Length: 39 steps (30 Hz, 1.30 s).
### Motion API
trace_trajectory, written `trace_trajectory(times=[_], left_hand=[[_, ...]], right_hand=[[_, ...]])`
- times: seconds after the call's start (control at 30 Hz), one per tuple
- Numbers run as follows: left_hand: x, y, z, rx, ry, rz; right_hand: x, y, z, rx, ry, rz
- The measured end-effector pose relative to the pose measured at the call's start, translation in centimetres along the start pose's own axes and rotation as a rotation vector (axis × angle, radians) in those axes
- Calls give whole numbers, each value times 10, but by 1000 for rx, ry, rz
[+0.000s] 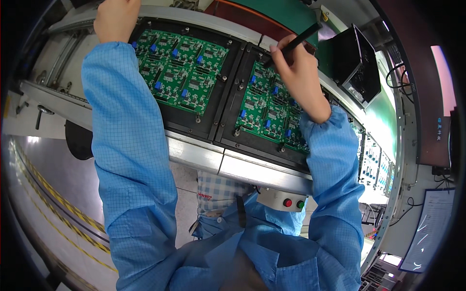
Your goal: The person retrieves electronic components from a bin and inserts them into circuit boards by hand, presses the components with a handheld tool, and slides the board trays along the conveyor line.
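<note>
My right hand (302, 72) grips a black pen-shaped tool (302, 38) between thumb and fingers. The tool slants down to the left, its lower end close to the far edge of the right green circuit board (262, 104); contact cannot be made out. My left hand (115, 22) is beyond the far left corner of the left green circuit board (182, 72). Its fingers are mostly cut off by the picture's upper edge. Both boards carry blue components and dark chips, and each lies in a black fixture frame (228, 97). My right forearm covers part of the right board.
A metal rail (194, 153) runs along the near side, with a control box (279, 200) bearing red and green buttons below it. A dark monitor (357, 65) stands at the far right. More boards (376, 162) lie lower right, near a hanging clipboard (429, 228).
</note>
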<state>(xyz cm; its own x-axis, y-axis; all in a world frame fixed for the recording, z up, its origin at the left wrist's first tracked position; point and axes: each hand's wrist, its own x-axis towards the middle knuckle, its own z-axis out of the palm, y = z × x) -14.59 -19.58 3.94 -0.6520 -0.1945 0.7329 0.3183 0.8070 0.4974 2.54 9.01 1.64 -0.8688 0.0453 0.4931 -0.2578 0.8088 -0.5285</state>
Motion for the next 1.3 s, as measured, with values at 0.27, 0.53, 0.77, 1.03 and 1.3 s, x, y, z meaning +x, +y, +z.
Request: trace_trajectory(times=[0.27, 0.53, 0.77, 1.03, 1.3], left_hand=[[0, 5, -2, 6, 13, -13], [0, 7, 1, 10, 36, 8], [-1, 8, -2, 11, -7, 10], [-1, 11, 1, 37, -11, -10], [0, 5, 3, 41, 20, 26]], right_hand=[[-13, -5, 8, 12, -188, -117], [-16, 18, -4, -62, 18, 4], [-28, -13, 2, 112, -99, -1], [-30, -16, 10, 102, -107, -68], [-38, -38, 13, 249, -304, -198]])
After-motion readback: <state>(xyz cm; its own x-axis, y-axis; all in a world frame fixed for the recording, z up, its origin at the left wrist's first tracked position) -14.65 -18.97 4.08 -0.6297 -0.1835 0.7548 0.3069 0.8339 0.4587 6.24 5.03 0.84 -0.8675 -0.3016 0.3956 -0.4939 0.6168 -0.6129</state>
